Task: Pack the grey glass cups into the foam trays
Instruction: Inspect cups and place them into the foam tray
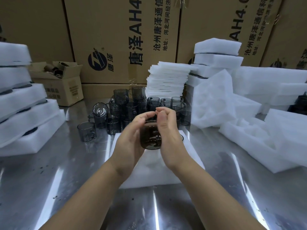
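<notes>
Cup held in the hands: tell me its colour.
The cup is dark smoky grey, see-through glass; the head view shows it.

A small open cardboard box (66, 87) sits at the far left of a stainless-steel table (66, 188), with dark items inside that are too unclear to identify. Behind it and to its right stand tall brown cartons (116, 39) printed with Chinese text and "AH4". Further right of the box, past a low flat carton (106, 90), is a stack of thin white foam sheets (167, 80).
</notes>
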